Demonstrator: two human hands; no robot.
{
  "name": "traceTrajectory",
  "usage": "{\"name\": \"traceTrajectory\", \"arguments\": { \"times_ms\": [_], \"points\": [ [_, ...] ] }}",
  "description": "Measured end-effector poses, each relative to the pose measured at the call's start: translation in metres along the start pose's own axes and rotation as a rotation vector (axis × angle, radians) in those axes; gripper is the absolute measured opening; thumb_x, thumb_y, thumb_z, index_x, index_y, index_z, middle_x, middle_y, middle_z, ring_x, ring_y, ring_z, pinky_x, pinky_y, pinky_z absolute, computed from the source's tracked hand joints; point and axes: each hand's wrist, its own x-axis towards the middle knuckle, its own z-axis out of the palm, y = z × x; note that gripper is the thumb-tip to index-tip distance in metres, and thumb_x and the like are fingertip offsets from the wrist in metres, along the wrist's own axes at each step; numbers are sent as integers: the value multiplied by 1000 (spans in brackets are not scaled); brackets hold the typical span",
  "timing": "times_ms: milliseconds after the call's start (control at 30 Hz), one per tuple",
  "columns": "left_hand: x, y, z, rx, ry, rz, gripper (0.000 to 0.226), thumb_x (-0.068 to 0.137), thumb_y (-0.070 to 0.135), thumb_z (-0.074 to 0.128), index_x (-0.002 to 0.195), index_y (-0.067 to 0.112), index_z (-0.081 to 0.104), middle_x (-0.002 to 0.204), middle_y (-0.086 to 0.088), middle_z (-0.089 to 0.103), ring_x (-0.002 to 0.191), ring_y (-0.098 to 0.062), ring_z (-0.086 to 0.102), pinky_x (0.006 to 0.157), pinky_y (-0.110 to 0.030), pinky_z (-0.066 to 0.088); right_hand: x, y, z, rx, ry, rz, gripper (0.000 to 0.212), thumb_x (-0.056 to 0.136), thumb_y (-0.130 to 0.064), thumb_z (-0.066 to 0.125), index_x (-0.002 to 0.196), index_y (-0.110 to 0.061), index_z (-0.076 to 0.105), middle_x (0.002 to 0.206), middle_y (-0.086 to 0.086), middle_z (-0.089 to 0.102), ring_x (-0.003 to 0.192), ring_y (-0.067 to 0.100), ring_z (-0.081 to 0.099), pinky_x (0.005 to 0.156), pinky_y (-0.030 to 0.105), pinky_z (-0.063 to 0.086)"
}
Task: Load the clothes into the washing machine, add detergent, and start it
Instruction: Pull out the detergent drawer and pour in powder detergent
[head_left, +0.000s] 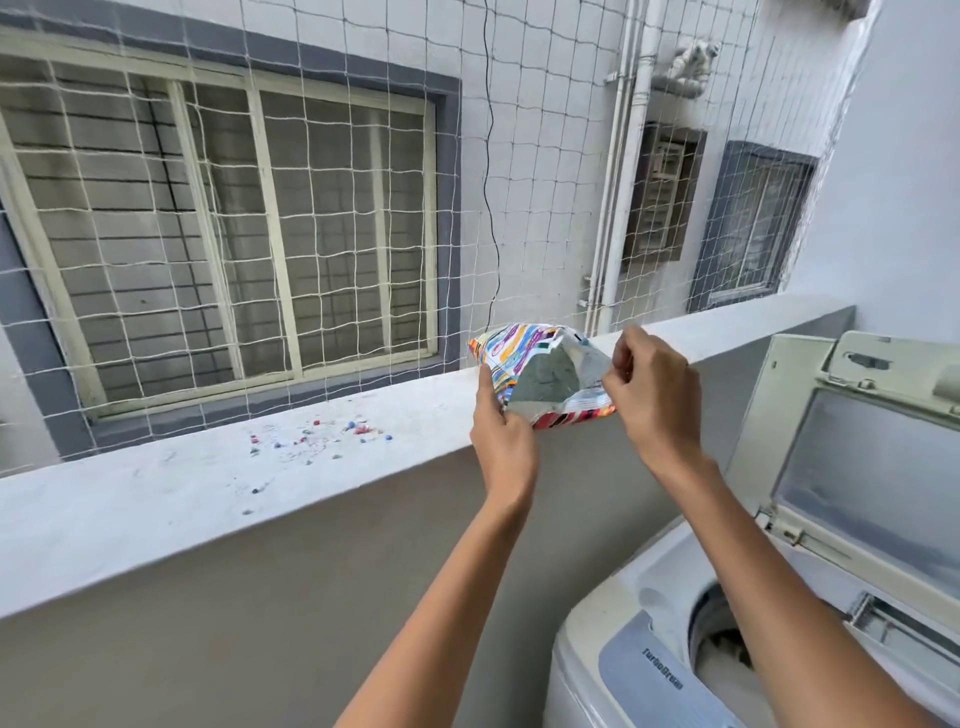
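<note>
Over the ledge's near edge, both hands pinch the detergent packet: left hand at its bottom corner, right hand on the torn mouth. Looks floppy, crinkly and light, so I'd keep hold near the opening.

This is a balcony of an apartment home, used as a laundry corner. A low concrete parapet wall closes it, and a white safety net rises above this wall. Behind the net, across a narrow shaft, stands a neighbouring residential building with a grilled window, drain pipes and a smaller window. Just below the right end of the wall stands a top-loading washing machine, its lid raised.
</note>
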Motion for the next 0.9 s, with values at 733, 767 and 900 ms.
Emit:
{"name": "traceTrajectory", "arguments": {
  "times_ms": [733, 767, 900],
  "points": [
    [-6, 14, 2, -127, -83, -43, 55, 88, 18, 38, 142, 23, 38, 141, -1, 50, 127, -18, 47, 110, -38, 34, 26, -53, 22, -453, -519, -10, 33, 89, 4, 44, 122, -1, 49, 123, 19, 55, 114, 35, 55, 86, 39, 48],
    [-7, 14, 1, -144, -83, -44, 51, 93, 15, 36, 143, 23, 38, 142, 1, 48, 129, -16, 44, 112, -38, 32, 27, -53, 24, -456, -528, 6, 34, 89, 3, 45, 123, -1, 49, 124, 19, 54, 115, 34, 54, 86, 39, 48],
    [-8, 14, 0, -190, -86, -86, 47, 100, 16, 33, 146, 23, 32, 149, 7, 38, 134, -8, 36, 114, -32, 27, 26, -52, 29, -484, -563, 15, 33, 90, -2, 48, 123, -2, 52, 130, 17, 52, 122, 32, 50, 89, 39, 48]
  ]
}}
